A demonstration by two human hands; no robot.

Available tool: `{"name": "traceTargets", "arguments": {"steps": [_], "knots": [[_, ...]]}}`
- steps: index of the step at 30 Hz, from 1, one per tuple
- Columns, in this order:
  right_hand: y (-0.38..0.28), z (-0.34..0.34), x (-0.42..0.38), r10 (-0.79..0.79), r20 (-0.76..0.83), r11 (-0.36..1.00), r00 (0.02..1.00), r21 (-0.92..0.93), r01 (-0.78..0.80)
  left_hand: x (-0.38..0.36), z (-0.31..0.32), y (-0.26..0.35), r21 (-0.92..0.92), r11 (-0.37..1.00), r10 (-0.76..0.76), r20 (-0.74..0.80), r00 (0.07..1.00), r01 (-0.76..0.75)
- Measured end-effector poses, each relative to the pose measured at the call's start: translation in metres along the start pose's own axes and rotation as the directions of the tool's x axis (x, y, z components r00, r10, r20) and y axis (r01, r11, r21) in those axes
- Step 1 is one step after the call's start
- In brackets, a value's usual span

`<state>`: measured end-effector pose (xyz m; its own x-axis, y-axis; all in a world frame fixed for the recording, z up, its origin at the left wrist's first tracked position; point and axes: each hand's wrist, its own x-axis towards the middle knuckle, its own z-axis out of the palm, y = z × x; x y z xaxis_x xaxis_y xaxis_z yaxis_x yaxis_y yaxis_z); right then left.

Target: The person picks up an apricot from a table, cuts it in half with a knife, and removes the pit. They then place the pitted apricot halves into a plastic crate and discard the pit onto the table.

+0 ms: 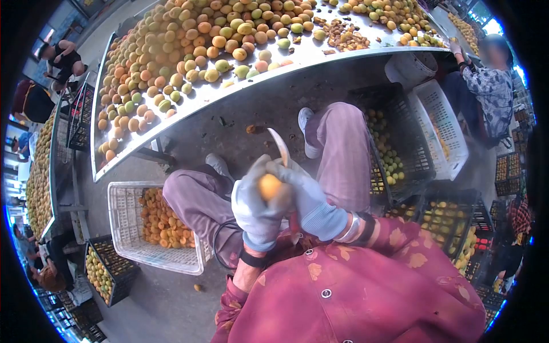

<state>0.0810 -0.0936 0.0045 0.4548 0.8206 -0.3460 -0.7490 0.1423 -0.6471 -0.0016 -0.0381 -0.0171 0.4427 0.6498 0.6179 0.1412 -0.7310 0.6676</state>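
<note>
We sit low beside the metal desk (320, 54), knees apart, so that both gloved hands can work over the lap and anything that drops falls to the concrete floor (240, 123) between our shoes. The left hand (256, 207) cups the orange fruit (269, 186), its fingers (245, 194) wrapped closely around it to keep it steady and turned up toward us. The right hand (306, 197) presses in from the other side, its fingers closed around the handle of a small knife (279, 146) whose curved blade points up and away from the body, seemingly for safety. The fruit is thus held between both hands, above the lap and well below the desk edge. A white crate (123, 197) of orange pieces stands just beside our left knee, within easy reach, and a black crate (394, 123) of greenish-yellow fruit stands by the right leg, likely to keep the two sorts separate. The desk carries a broad heap of loose fruit (200, 46). Another person (492, 86) works at its far end.
</note>
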Motion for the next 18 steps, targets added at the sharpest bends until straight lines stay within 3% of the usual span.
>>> {"name": "traceTargets", "arguments": {"steps": [2,6,7,8,10,12,14,15,18], "knots": [[-0.005,-0.001,-0.005,0.049,-0.013,0.996,0.999,-0.076,-0.050,-0.002,0.001,0.007,-0.435,0.843,-0.336,0.033,0.941,0.316],[-0.027,0.005,0.000,0.193,0.012,0.946,0.981,-0.268,-0.183,0.003,-0.004,-0.001,-0.177,0.975,-0.136,-0.018,0.991,0.131],[-0.025,-0.002,0.007,0.017,0.135,0.931,0.991,-0.364,0.033,0.003,-0.005,0.001,-0.181,0.971,-0.159,-0.005,0.987,0.155],[-0.023,-0.003,0.011,0.017,0.136,0.930,0.991,-0.365,0.034,0.006,-0.007,0.001,-0.181,0.971,-0.158,-0.006,0.987,0.155],[-0.023,-0.003,0.014,0.146,0.206,0.963,0.968,-0.253,-0.091,0.012,-0.012,0.001,-0.027,0.999,-0.017,0.072,0.997,0.019],[-0.029,0.001,0.011,0.195,0.156,0.960,0.968,-0.234,-0.155,0.016,-0.014,0.003,-0.086,0.995,-0.044,0.067,0.997,0.050],[-0.032,0.002,0.009,0.183,0.111,0.952,0.977,-0.266,-0.148,0.023,-0.023,0.011,0.032,0.989,-0.151,0.209,0.966,0.147],[-0.031,-0.002,0.011,0.186,0.113,0.952,0.976,-0.266,-0.151,0.020,-0.022,0.010,0.035,0.988,-0.153,0.208,0.966,0.149],[-0.030,-0.007,0.014,0.203,0.084,0.906,0.975,-0.394,-0.155,0.014,-0.015,0.003,-0.095,0.977,-0.168,0.193,0.967,0.189]]}}
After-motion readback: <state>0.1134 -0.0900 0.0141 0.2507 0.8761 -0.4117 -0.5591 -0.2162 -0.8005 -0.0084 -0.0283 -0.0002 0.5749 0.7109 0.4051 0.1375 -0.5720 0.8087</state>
